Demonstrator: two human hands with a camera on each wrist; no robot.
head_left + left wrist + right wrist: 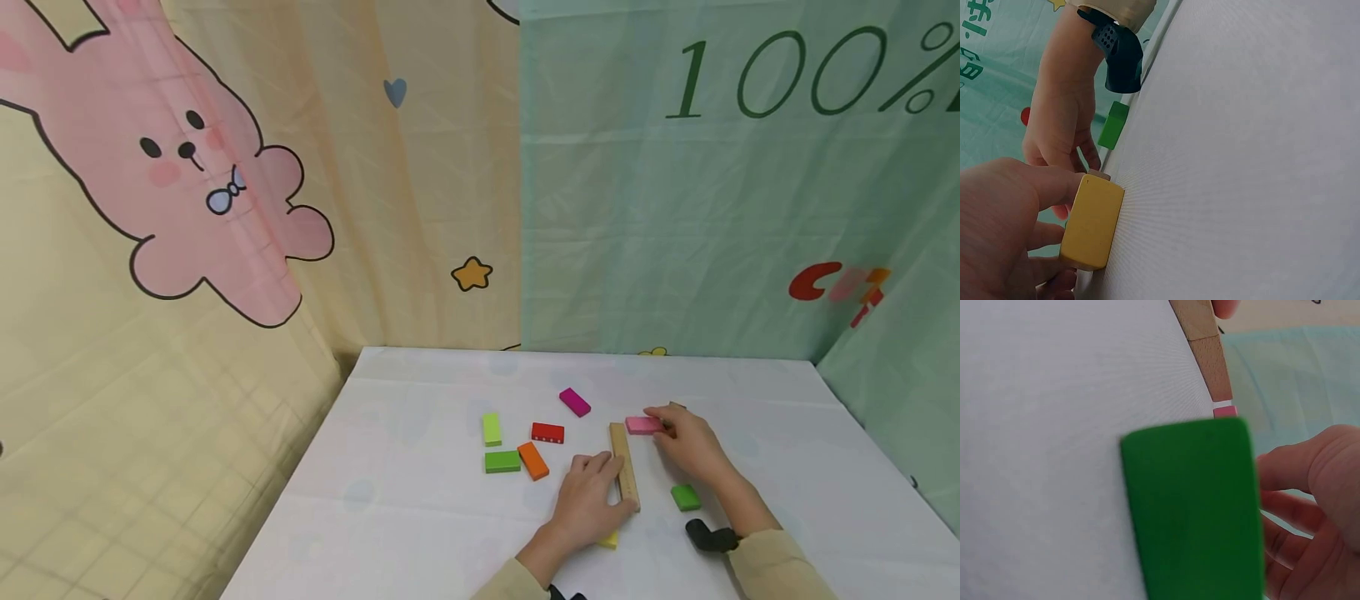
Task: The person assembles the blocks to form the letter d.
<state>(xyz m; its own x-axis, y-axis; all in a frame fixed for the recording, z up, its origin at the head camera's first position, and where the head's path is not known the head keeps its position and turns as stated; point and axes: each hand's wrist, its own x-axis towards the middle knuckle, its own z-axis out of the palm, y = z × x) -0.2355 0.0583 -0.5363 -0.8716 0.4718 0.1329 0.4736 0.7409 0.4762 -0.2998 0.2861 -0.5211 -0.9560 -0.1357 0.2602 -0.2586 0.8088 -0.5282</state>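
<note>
In the head view my left hand (588, 504) lies at the left side of a long strip of plain wooden blocks (627, 479), fingers on its left edge and thumb by its near end. A yellow block (609, 541) shows partly from under that hand; it looms large in the left wrist view. Just past the strip's far end, my right hand (693, 446) pinches the right end of a pink block (642, 426). Behind its knuckles peeks a small brown piece (677, 406), mostly hidden. A green block (686, 497) lies near the right wrist, filling much of the right wrist view.
Left of the strip lie a magenta block (575, 402), a red block (547, 433), an orange block (533, 461), a green block (502, 462) and a lime block (491, 429). The white table (360, 442) backs onto hanging printed cloth (667, 208).
</note>
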